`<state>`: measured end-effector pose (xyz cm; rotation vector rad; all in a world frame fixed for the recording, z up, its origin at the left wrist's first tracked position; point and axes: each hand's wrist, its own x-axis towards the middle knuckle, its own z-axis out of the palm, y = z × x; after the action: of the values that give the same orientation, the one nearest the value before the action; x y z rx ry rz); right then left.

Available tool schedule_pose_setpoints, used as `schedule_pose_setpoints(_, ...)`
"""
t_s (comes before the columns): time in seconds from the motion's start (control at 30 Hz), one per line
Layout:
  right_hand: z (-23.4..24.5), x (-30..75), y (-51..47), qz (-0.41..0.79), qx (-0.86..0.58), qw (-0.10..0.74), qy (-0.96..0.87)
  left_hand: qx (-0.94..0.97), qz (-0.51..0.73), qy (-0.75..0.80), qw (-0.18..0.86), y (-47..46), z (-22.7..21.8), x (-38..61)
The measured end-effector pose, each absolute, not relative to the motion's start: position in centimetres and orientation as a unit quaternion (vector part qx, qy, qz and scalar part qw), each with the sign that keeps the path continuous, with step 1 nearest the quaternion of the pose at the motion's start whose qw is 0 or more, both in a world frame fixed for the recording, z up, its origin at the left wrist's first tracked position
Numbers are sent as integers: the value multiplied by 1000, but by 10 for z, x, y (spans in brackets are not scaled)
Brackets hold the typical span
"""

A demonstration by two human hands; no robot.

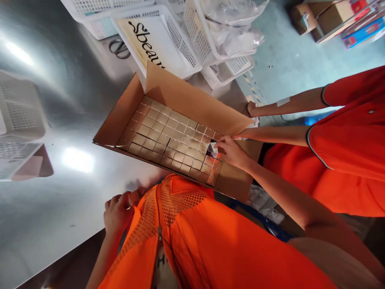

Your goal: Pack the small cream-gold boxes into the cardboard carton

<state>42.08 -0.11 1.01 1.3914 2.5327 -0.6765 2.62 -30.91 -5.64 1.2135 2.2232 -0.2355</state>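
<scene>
Inside the carton (192, 98), the right hand (233, 152) pinches 1 white piece (212, 150); tilting might jam it. Left hand (116, 212): grip unclear.

The brown cardboard carton (192, 100) stands open on the desk (75, 208), slanting across the view, its left and far flaps raised, its right flap splayed outward. Inside, small boxes (156, 132) with flat, brownish tops sit packed in close, regular rows. Near the right end, a small whitish piece (213, 150) shows at a dark gap, partly hidden and blurred.
</scene>
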Motion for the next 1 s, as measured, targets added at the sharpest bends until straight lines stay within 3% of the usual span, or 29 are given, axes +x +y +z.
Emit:
schedule_pose_setpoints(0.33, 24, 421, 8, -214, 526, -27, 822, 449, -85, 838, 299, -306, -55, 27)
schedule_pose_setpoints(0.63, -2, 428, 22, -197, 466, 117, 854, 449, -89, 840, 292, -307, -56, 29)
schedule_pose_setpoints(1.0, -40, 400, 10, -50, 548, 179, 815, 462, -86, 837, 281, -310, -58, 26)
